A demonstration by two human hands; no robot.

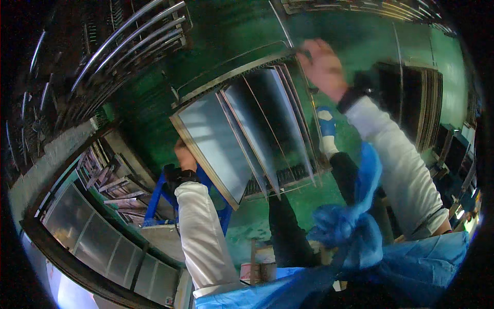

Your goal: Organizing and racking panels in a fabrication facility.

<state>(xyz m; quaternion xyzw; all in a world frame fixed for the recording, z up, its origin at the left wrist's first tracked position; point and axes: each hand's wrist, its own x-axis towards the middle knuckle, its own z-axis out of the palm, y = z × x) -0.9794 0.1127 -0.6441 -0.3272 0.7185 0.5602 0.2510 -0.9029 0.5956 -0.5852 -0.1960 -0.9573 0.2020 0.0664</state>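
Note:
A metal slotted rack in front of me carries several flat framed panels standing on edge. The leftmost framed panel has a tan frame and a pale, glossy face. My left hand is at its left edge, the fingers closed against the frame and partly hidden by it. At the rack's far right corner is my right hand, smeared by motion. Whether its fingers touch the rack or hold anything does not show.
Metal rails stand at the upper left. A blue stand is beside the left panel. Another stack of dark panels stands to the right. Stacked frames lie at the left, above a long grey paneled unit. The floor is green.

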